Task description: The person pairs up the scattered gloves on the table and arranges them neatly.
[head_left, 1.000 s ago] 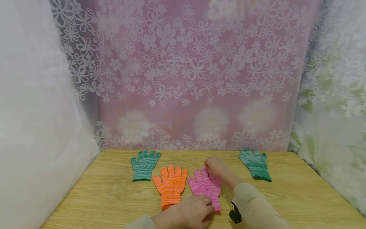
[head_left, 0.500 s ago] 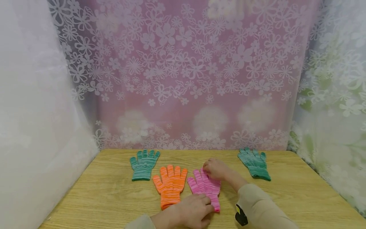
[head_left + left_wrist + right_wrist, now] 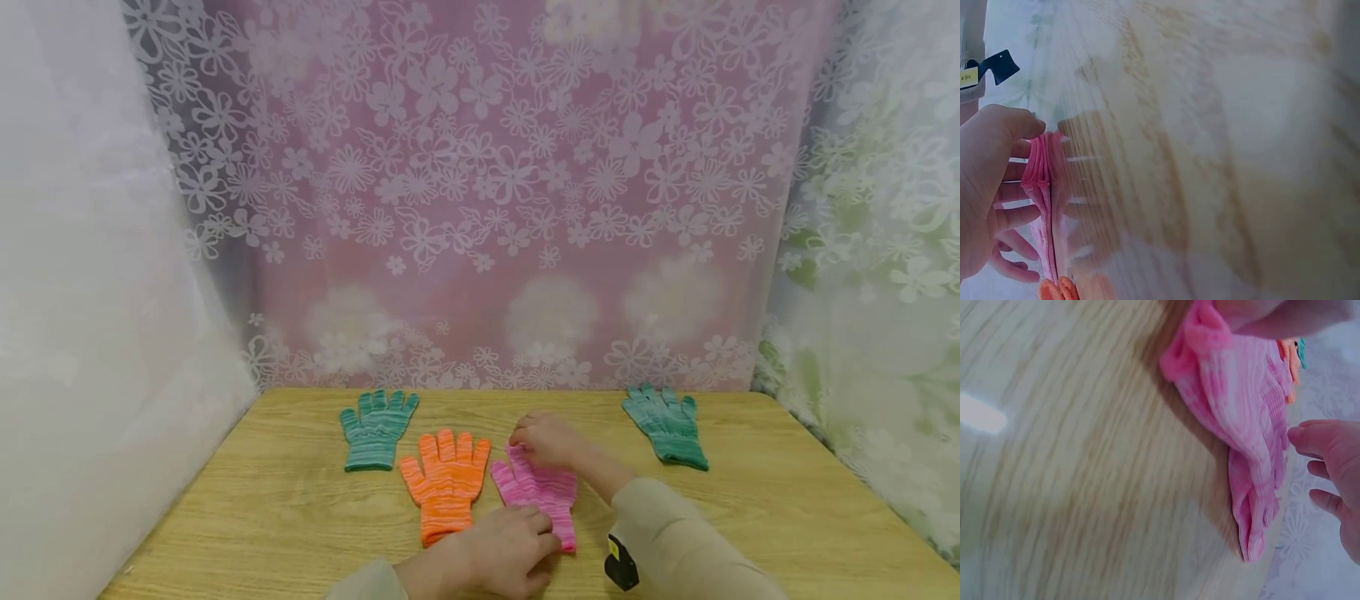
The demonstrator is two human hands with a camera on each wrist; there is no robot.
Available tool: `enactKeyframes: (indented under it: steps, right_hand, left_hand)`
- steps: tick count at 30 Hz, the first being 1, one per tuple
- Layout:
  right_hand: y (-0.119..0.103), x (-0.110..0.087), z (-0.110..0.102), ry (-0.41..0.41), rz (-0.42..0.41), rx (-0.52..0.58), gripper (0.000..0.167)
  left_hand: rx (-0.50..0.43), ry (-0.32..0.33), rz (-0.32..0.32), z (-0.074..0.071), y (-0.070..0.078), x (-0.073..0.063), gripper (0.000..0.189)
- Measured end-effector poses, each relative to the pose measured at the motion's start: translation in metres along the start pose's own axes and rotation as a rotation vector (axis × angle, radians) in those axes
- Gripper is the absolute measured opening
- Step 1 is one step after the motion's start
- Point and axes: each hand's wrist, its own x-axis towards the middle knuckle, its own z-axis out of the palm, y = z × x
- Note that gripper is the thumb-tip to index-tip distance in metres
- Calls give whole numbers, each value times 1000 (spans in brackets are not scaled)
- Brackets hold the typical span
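A pink striped knit glove [image 3: 551, 492] lies on the wooden table, cuff toward me. My left hand [image 3: 506, 550] holds its cuff; the left wrist view shows the bunched pink cuff [image 3: 1040, 162] between thumb and fingers. Over the pink glove's fingertips is my right hand [image 3: 547, 439], its fingers bent downward. In the right wrist view, the right hand [image 3: 1341, 469] has its digits spread apart beside the glove's far edge, one tip close to the knit. An orange glove [image 3: 447, 483] lies flat just left of the pink one.
Two green gloves lie farther back, one green glove [image 3: 377, 429] at left and another green glove [image 3: 667, 427] at right. Floral curtains [image 3: 480, 192] stand behind the wooden table [image 3: 262, 500] and along both sides. A black strap piece [image 3: 621, 565] hangs by the right sleeve.
My right hand has shifted left across the pink glove's fingertips, from its right-hand fingers toward the left ones. The left hand stays at the cuff. The other gloves keep their places.
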Motion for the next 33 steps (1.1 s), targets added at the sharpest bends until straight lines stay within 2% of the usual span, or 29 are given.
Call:
enactKeyframes:
  steps: [9,14,18,22,28,33]
  right_hand:
    - [-8,7,6,-6,24,-35,9]
    - [-6,9,10,1,46,-20,7]
    - [-4,11,13,43,32,-48,11]
    - [-3,13,13,69,38,-69,11]
    - [-6,16,11,23,67,-84,6]
    - [-8,19,13,10,91,-69,12]
  left_hand:
    - [45,60,1,1,3,-1,16]
    - [14,37,15,1,2,0,17]
    - [-12,18,21,1,2,0,19]
    - [-2,27,23,0,1,0,19]
    - [-7,26,23,0,1,0,19]
    - [23,55,30,1,0,-2,19]
